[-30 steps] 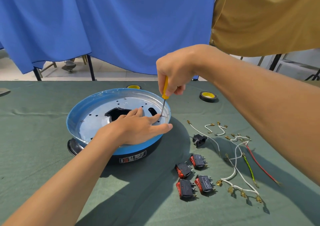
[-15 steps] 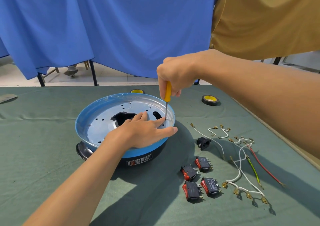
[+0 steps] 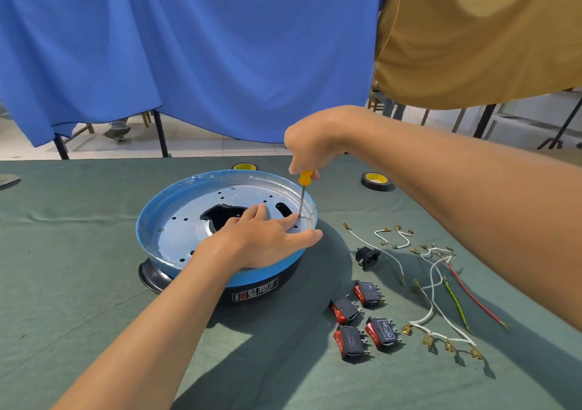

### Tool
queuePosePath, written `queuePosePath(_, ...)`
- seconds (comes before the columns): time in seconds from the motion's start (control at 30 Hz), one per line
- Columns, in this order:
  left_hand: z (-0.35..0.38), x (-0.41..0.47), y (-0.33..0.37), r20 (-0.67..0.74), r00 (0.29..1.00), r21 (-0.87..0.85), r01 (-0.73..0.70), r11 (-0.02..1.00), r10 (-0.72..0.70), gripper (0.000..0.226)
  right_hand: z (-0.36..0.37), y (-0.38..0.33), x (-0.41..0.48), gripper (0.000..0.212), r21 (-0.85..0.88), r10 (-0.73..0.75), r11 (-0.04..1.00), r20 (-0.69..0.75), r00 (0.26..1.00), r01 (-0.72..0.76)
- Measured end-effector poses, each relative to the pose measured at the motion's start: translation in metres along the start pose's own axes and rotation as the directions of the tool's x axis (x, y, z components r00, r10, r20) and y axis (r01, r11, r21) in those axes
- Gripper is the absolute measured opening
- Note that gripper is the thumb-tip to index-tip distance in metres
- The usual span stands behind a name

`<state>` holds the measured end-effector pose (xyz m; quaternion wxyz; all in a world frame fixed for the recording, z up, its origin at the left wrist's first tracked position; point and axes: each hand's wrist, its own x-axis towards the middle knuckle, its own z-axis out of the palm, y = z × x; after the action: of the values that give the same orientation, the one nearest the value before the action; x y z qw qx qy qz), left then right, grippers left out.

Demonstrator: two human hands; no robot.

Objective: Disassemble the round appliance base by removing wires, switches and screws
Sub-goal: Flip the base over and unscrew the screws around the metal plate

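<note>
R hand [image 3: 311, 145] comes from the right w/ the forearm crossing above the table [image 3: 78, 283]. The wrist is bent down and the fingers are curled tight round the top of the screwdriver [image 3: 303, 189], so only the lower part of its yellow handle shows under the fist.

L hand [image 3: 264, 239] lies palm down in the round appliance base [image 3: 151, 217]. Its fingers are straight and a bit spread, flat on the silver plate [image 3: 189, 220]. The thumb reaches over the right rim, and the index tip is just beside the screwdriver tip.

The base sits at the table's centre, open side up like a shallow dish: blue rim, black lower body, a black lug at lower left, label toward the camera. Inside is only the plate, w/ many small holes, a dark opening in the middle and a slot near the right side.

The screwdriver's long axis is almost upright, handle up, tip down, top leaning a little to the right. The tip meets the plate close to the right rim. If it sits in a screw head is too small to tell.

Right of the base, on the cloth:
- four switches [image 3: 382, 332], black w/ red
- a black socket [image 3: 367, 257]
- loose wires [image 3: 434, 283]: white, green-yellow, red

Two tape rolls [image 3: 376, 181] lie further back.
</note>
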<state>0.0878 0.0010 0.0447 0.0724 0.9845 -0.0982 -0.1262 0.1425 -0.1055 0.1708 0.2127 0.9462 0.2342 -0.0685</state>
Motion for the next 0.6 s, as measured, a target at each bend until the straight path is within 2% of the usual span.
queuePosePath(0.23,-0.001,-0.001,0.0,0.012,1.0,-0.007,-0.015,1.0,0.015,0.105,-0.009,-0.019,0.005,0.033,-0.074,-0.08,0.994,-0.07,0.994,0.075)
queuePosePath(0.37,0.001,0.0,-0.001,-0.001,1.0,-0.024,-0.002,1.0,0.002,0.088,-0.013,-0.02,0.004,0.0,-0.043,-0.15,0.988,-0.043,0.988,0.148)
queuePosePath(0.5,0.002,0.001,-0.001,0.006,1.0,-0.031,0.004,1.0,-0.004,0.084,-0.005,-0.008,0.005,0.003,0.076,-0.139,0.987,-0.042,0.989,0.142)
queuePosePath(0.6,0.001,0.002,0.0,0.018,1.0,-0.031,0.006,0.999,-0.005,0.083,0.003,0.001,0.005,0.038,0.172,-0.058,0.983,-0.082,0.995,0.072)
